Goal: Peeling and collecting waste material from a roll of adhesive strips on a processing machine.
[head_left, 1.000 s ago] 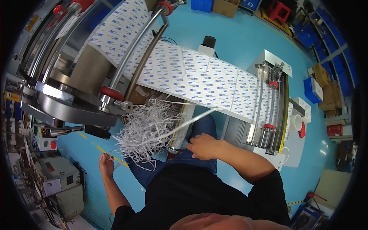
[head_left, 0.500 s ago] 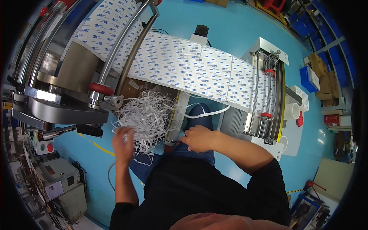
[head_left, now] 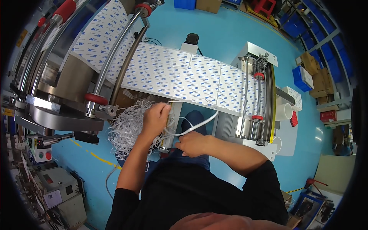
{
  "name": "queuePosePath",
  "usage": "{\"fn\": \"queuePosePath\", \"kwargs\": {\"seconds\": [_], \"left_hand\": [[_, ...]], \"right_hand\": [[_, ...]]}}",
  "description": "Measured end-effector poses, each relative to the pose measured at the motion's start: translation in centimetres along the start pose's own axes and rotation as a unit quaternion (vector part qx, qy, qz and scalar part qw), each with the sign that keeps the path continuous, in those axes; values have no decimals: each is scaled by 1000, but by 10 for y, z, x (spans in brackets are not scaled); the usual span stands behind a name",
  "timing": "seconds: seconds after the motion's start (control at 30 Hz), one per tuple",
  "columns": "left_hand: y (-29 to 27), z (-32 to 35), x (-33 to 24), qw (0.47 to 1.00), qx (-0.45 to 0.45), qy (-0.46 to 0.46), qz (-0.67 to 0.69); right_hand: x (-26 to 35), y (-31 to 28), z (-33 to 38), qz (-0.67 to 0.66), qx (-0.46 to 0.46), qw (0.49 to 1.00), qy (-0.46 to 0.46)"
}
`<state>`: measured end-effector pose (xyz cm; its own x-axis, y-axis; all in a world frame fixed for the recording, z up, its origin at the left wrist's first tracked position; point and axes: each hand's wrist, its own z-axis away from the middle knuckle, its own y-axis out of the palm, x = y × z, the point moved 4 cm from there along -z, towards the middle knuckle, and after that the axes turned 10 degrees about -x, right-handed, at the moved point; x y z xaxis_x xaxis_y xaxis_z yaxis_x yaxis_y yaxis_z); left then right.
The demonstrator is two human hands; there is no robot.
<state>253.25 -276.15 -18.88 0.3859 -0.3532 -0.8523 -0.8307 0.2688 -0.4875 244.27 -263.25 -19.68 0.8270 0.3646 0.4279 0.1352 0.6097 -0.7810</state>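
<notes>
A wide white sheet with blue print [head_left: 180, 73] stretches across the machine ahead of me. From its near edge hangs a narrow white strip [head_left: 201, 123], curving in a loop between my hands. My left hand [head_left: 153, 120] is raised over a heap of shredded white strips [head_left: 128, 130], finger and thumb pinched on a thin strip by the sheet's edge. Close above my lap, my right hand [head_left: 193, 144] is closed with its fingers curled. The loop passes right beside its fingertips; whatever lies inside that hand is hidden.
Metal rollers with red collars [head_left: 95, 99] stand at the left, above a thick grey machine plate [head_left: 73, 120]. On the right is a roller unit [head_left: 258, 96] with white rolls [head_left: 283, 112] beyond. A control box with buttons [head_left: 43, 154] sits at the lower left.
My left hand has moved up and right from the near side of the heap to the sheet's edge, and its fingers have closed. The strip loop has shifted; my right hand remains low.
</notes>
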Motion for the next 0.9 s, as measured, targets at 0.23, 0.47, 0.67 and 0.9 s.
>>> {"fn": "queuePosePath", "kwargs": {"seconds": [0.23, 0.47, 0.67, 0.9], "left_hand": [[-60, 17, 24, 954, -162, 161, -193], [-146, 17, 84, 931, -172, 159, -279], [-181, 35, 103, 941, -178, 94, -272], [-197, 35, 94, 965, -137, 43, -218]], "right_hand": [[5, 0, -16, -15, 6, 1000, -3], [28, -24, -94, 1, 35, 999, 2], [34, -29, -110, 3, 24, 1000, -3], [34, -32, -106, -4, 3, 1000, -9]]}}
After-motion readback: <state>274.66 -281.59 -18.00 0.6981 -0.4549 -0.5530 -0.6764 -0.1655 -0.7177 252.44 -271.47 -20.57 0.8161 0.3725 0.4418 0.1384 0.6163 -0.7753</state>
